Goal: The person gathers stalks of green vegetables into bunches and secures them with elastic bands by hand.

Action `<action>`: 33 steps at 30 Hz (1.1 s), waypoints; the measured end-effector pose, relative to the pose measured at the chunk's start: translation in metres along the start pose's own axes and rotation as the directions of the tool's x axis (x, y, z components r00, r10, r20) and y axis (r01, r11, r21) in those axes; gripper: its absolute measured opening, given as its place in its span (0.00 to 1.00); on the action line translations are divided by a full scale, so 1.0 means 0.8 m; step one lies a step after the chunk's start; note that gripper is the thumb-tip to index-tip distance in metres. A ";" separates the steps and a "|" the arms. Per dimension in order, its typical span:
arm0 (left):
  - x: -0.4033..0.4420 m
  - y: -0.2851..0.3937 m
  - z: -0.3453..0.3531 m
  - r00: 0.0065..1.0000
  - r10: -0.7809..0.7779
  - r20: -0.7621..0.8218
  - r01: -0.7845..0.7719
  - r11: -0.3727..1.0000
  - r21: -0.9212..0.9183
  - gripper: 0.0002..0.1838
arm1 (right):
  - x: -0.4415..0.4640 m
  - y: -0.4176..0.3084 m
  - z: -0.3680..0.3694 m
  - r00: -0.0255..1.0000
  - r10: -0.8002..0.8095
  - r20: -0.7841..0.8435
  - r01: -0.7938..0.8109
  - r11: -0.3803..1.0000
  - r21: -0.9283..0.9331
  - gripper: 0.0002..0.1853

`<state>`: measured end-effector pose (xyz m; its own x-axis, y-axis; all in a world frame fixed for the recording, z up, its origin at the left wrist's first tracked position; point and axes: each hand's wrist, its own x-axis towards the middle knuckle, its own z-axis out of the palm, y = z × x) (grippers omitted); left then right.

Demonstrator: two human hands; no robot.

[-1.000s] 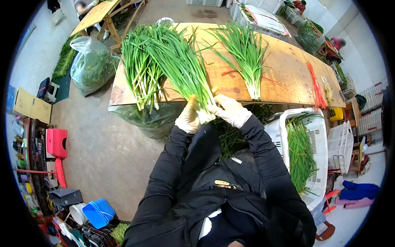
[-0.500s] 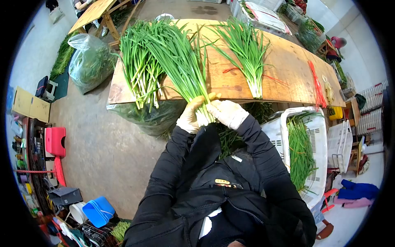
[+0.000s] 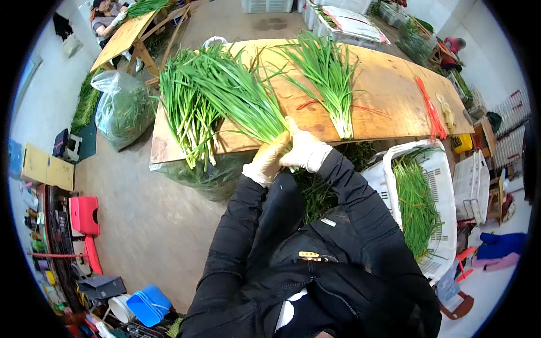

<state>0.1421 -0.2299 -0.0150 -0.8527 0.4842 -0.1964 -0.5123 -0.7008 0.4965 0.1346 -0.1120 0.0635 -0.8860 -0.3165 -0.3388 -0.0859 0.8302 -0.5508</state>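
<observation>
In off-white gloves, my left hand (image 3: 266,160) and my right hand (image 3: 306,150) are closed round the pale stem ends of a bunch of garlic chives (image 3: 245,98) at the table's near edge. Its long green leaves fan up and left across the wooden table (image 3: 394,107), over a loose pile of chives (image 3: 186,112) with white stems. Right of my hands, a separate bunch of chives (image 3: 332,84) lies across a red tie strip (image 3: 369,110). My gloves hide most of the held stem ends.
A white crate (image 3: 390,186) of chives stands at my right, below the table. Red ties (image 3: 431,110) hang at the table's right end. Clear plastic bags of greens (image 3: 124,110) stand left of and under the table. Another person (image 3: 107,25) works at the far left.
The view has shifted slightly, with the table lower in it. My right hand has turned, and both hands now cover more of the stem ends. The bunch leans further left.
</observation>
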 end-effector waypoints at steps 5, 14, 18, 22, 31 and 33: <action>0.003 0.039 0.071 0.962 0.259 0.085 -0.222 0.925 -0.308 0.24 | -0.024 0.002 0.004 0.986 -0.064 -0.155 0.055 0.996 -0.065 0.48; 0.103 0.125 0.147 0.943 0.331 0.043 -0.326 0.941 -0.094 0.23 | -0.112 0.063 -0.053 0.769 -0.267 -0.580 0.191 0.963 -0.190 0.47; 0.172 0.159 0.248 0.891 0.340 0.300 -0.393 0.909 0.140 0.26 | -0.114 0.086 -0.097 0.574 -0.229 -0.786 0.118 0.973 -0.198 0.43; 0.214 0.165 0.332 0.964 0.155 0.214 -0.214 0.933 0.288 0.07 | -0.102 0.116 -0.116 0.510 -0.111 -0.853 0.075 0.994 -0.084 0.43; 0.314 0.114 0.237 0.975 0.176 0.136 -0.020 -0.543 0.840 0.40 | 0.010 0.188 -0.069 0.714 0.566 -0.412 -0.379 0.807 0.453 0.48; 0.326 0.104 0.186 0.941 0.143 0.306 -0.166 -0.593 0.788 0.42 | 0.011 0.202 -0.064 0.709 0.516 -0.480 -0.290 0.834 0.469 0.46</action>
<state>-0.1076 -0.0842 0.1011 -0.8443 0.5158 0.1453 0.5265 0.7478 0.4045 0.0896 0.0432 0.0107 -0.8916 0.4242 -0.1586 0.3986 0.5690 -0.7193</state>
